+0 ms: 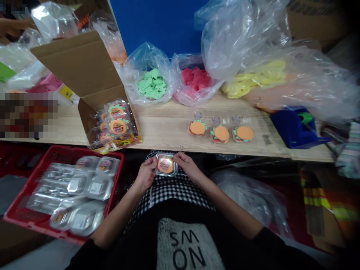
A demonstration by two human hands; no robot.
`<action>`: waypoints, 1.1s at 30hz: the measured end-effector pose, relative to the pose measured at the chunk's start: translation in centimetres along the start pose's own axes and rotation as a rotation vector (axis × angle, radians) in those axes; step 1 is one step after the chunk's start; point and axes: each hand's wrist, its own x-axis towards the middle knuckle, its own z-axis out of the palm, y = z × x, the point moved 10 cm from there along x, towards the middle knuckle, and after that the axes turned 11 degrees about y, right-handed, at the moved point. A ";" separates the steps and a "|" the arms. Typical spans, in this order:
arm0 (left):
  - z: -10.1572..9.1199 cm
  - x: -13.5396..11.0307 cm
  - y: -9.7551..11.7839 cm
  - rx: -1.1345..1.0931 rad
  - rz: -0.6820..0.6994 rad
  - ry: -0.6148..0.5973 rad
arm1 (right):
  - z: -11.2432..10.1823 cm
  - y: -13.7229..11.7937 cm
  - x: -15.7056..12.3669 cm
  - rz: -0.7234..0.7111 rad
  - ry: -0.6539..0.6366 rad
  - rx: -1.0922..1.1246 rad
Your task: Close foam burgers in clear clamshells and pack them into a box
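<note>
Both my hands hold a small clear plastic case (pixel 166 165) with an orange burger-shaped toy inside, just below the table's front edge, over my lap. My left hand (pixel 146 173) grips its left side with fingers curled. My right hand (pixel 188 165) pinches its right side. On the wooden table (pixel 168 131) ahead lie three open clear cases with burger toys (pixel 221 133) in a row. A cardboard box (pixel 92 86) lying on its side at the left holds several packed cases (pixel 118 125).
A red basket (pixel 33 221) at my lower left holds several clear packed cases. Plastic bags of green pieces (pixel 152 84), red pieces (pixel 196 79) and yellow pieces (pixel 258 77) line the back of the table. A blue tape dispenser (pixel 296 127) stands at the right.
</note>
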 end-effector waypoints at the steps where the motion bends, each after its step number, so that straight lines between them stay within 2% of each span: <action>1: 0.0 0.0 0.3 0.013 0.038 -0.008 | 0.0 -0.1 0.1 -0.013 -0.012 -0.030; 4: -0.3 0.2 0.4 0.038 0.093 -0.017 | -0.3 -1.0 0.2 -0.106 -0.029 -0.148; 6: -0.5 -0.1 0.3 0.134 0.137 -0.062 | 0.0 -2.0 -0.1 -0.198 -0.095 -0.258; 10: 0.0 -1.8 -0.6 0.397 0.184 -0.300 | 1.7 -3.9 -1.3 -0.403 -0.374 -0.539; 12: 0.1 -2.7 -0.7 0.467 0.181 -0.379 | 2.8 -4.3 -1.9 -0.456 -0.494 -0.638; 14: 0.0 -3.1 0.3 0.593 0.278 -0.371 | 3.9 -4.6 -2.3 -0.474 -0.571 -0.689; 17: 0.4 -3.6 2.8 0.782 0.511 -0.311 | 5.4 -4.8 -2.6 -0.487 -0.625 -0.718; 19: 0.6 -3.6 3.4 0.802 0.548 -0.312 | 5.7 -4.6 -2.5 -0.472 -0.620 -0.726; 22: -0.1 -2.9 2.9 0.765 0.470 -0.308 | 5.0 -3.4 -1.6 -0.373 -0.558 -0.703; 27: -1.8 -1.6 1.5 0.699 0.352 -0.259 | 3.2 0.2 -0.3 -0.158 -0.490 -0.558; 30: -1.5 -1.4 1.4 0.690 0.322 -0.298 | 3.1 1.8 0.0 -0.029 -0.478 -0.469; 33: -0.9 -1.1 2.5 0.713 0.355 -0.289 | 3.9 1.6 -0.4 0.014 -0.490 -0.397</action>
